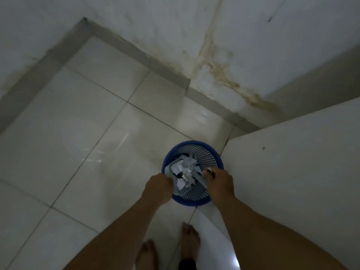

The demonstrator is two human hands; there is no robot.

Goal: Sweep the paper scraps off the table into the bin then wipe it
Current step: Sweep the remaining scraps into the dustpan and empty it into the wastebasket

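Dim light. Glossy pale floor tiles (pixel 81 137) with dark grout lines, faint reflections. Grey skirting (pixel 136 53) along wall foot, bending at far-left corner. White wall (pixel 272 45) stained with yellowish-brown streak (pixel 224 73) running diagonally down. White furniture surface (pixel 302 172) at right, one small dark speck.

Home corner: tiled floor (pixel 81 117), stained wall (pixel 224 61).

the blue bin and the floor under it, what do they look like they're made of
The blue bin looks like moulded plastic: uniform colour, slotted mesh wall, smooth solid rim. The floor looks like glazed ceramic or similar tile: pale square slabs, dark grout lines, glossy reflections. Neither can be confirmed by sight alone.
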